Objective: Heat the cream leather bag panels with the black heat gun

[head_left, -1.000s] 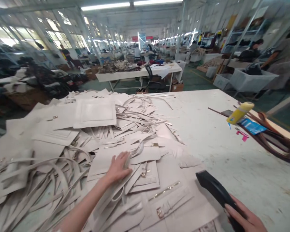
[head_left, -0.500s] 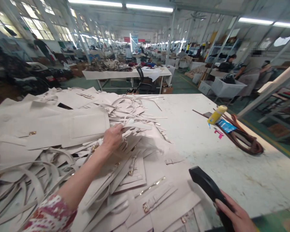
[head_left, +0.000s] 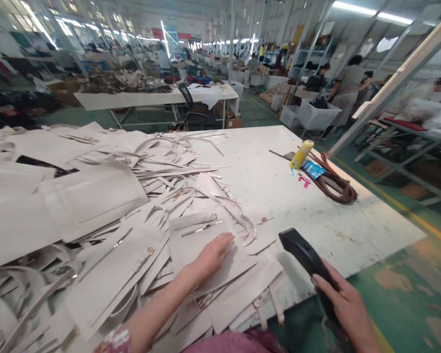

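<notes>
From where I stand, the person's left hand lies on a pale pinkish-beige, flat, leather-like panel, fingers extended and close together, clasping nothing that I can see. The panel sits directly beneath those fingers, tilted slightly on the layered pieces below, its face smooth and matt. Just beyond the fingertips, a narrow beige strap with a shiny gold-coloured metal buckle crosses its upper part, and a thin gold-coloured metal zip runs beside the strap. A curved, pale beige, leather-like strap bends round a little past the left fingertips, on their right. Left of those fingers lies another beige panel with a zip and buckle, and farther left spreads a heap of similar panels and loose straps, one wide stitched panel on top. The right hand has its fingers wrapped around the body of a black, curved, plastic-looking handheld tool, whose broad end points up and leftward from the grip. Beyond the right fingers, on the scuffed white tabletop, lie a yellow rounded bottle, a blue glossy packet and coiled brown leather-like straps.
</notes>
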Motion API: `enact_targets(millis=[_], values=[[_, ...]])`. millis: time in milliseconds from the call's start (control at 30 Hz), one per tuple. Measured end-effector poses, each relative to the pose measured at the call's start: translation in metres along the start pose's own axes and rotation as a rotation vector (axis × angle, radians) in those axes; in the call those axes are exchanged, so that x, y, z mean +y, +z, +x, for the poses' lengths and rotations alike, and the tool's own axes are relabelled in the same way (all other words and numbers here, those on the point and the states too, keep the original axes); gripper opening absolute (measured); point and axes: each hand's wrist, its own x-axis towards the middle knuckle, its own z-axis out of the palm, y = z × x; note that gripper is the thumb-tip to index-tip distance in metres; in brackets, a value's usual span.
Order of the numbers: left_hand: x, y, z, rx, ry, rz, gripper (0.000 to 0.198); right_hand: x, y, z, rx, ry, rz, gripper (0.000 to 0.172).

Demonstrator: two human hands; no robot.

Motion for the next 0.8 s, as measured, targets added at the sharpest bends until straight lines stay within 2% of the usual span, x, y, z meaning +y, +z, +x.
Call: enact_targets(millis=[67,133,200,267,333,433,533,633,700,800], values=[[-0.012,-0.025,-0.014,0.171,-0.035,0.098,0.039,-0.001,0.011,-0.002,-0.192,-0.010,0.013,0.056],[-0.023,-0.031,-0.030,0.248,-0.126,0.269,0.040,0.003,0.025,-0.003,-0.357,-0.020,0.044,0.056],[-0.033,-0.019,-0.045,0.220,-0.182,0.408,0.046,0.009,0.039,-0.004,-0.453,-0.011,0.064,0.055],[-0.041,0.001,-0.057,0.176,-0.176,0.488,0.052,0.015,0.053,-0.004,-0.490,0.012,0.086,0.054],[-0.046,0.018,-0.062,0.153,-0.162,0.525,0.052,0.018,0.066,-0.003,-0.512,0.018,0.137,0.053],[-0.049,0.029,-0.061,0.147,-0.154,0.540,0.049,0.022,0.079,-0.001,-0.460,0.046,0.274,0.054],[-0.051,0.028,-0.058,0.141,-0.131,0.547,0.047,0.032,0.078,0.002,-0.259,0.167,0.406,0.060],[-0.054,0.028,-0.057,0.149,-0.121,0.558,0.047,0.042,0.067,0.007,-0.094,0.264,0.415,0.064],[-0.055,0.029,-0.057,0.147,-0.112,0.563,0.048,0.043,0.063,0.008,-0.134,0.248,0.388,0.063],[-0.053,0.032,-0.058,0.113,-0.102,0.553,0.052,0.036,0.071,0.005,-0.310,0.137,0.330,0.059]])
